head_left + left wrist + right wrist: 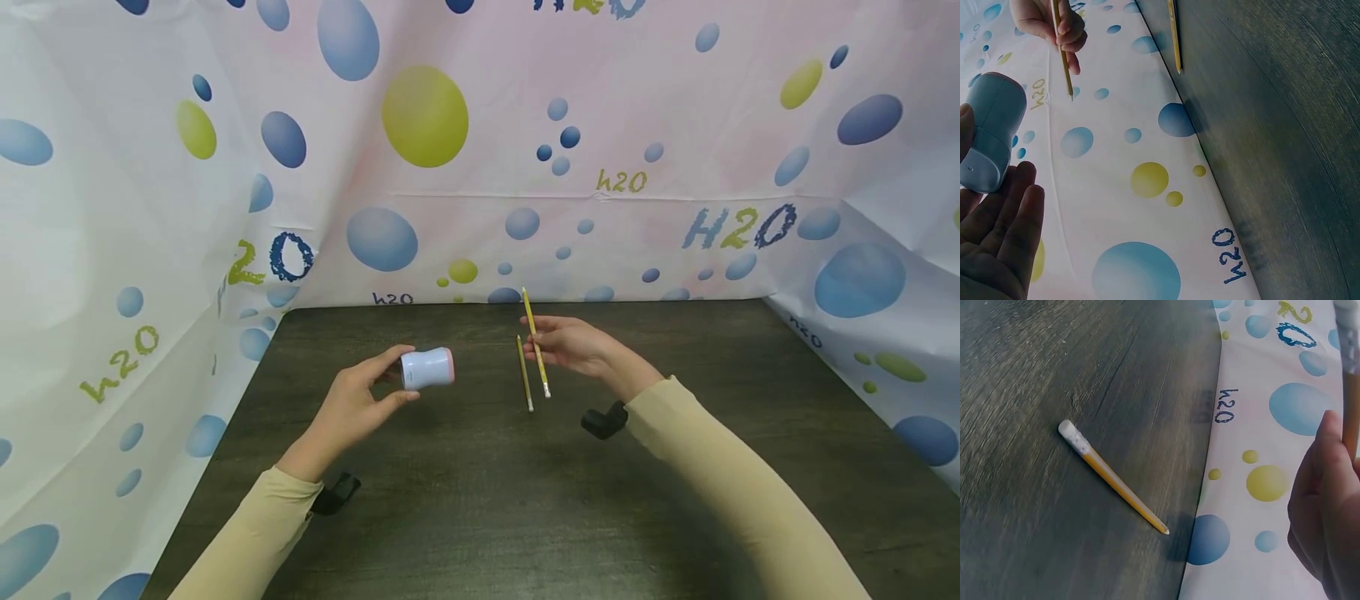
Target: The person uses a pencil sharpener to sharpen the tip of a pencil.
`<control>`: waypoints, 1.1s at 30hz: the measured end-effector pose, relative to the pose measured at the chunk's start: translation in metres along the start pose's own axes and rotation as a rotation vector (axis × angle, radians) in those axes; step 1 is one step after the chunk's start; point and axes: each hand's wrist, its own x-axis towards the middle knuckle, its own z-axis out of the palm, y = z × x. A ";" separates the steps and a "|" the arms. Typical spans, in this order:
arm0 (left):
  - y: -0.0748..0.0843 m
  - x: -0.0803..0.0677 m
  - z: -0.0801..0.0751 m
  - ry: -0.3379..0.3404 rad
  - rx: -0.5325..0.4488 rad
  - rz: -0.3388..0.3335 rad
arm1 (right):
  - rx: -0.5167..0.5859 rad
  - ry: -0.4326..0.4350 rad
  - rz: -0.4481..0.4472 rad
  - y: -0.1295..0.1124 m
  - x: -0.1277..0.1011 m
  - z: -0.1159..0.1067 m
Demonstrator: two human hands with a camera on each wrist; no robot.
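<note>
The left hand (352, 408) is raised above the left part of the dark wooden surface (480, 517) and has its grip around a small pale blue sharpener (427, 368), a stubby cylinder lying on its side with a pink rim at its right end. The thumb sits on the near side of the body and the fingers curl round the far side; in the left wrist view the sharpener (990, 131) rests against the fingertips with the palm open below it.

The right hand (576, 346) is held above the middle of the surface, to the right of the sharpener and apart from it. Its grip is a pinch on a yellow pencil (536, 342), which runs from a point at the far end to a white eraser at the near end and is tilted slightly leftward at the top. In the left wrist view the fingers close around the pencil's (1061, 50) shaft.

A second yellow pencil (524, 372) lies flat on the surface just to the left of the held one, nearly parallel to it, touched by neither hand. The right wrist view shows it (1113, 477) lying alone on the wood grain, eraser end and sharpened tip both clear.

A bubble-patterned backdrop (622, 167) printed with "H2O" walls in the surface on the left, far and right sides. Both arms wear beige sleeves (720, 475).
</note>
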 end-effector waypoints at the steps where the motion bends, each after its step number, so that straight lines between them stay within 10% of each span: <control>1: 0.000 0.000 0.000 0.001 0.002 -0.003 | 0.009 0.001 -0.003 0.000 0.001 0.000; 33: -0.003 -0.003 0.001 -0.007 0.010 -0.054 | 0.207 0.219 0.124 0.027 0.057 0.035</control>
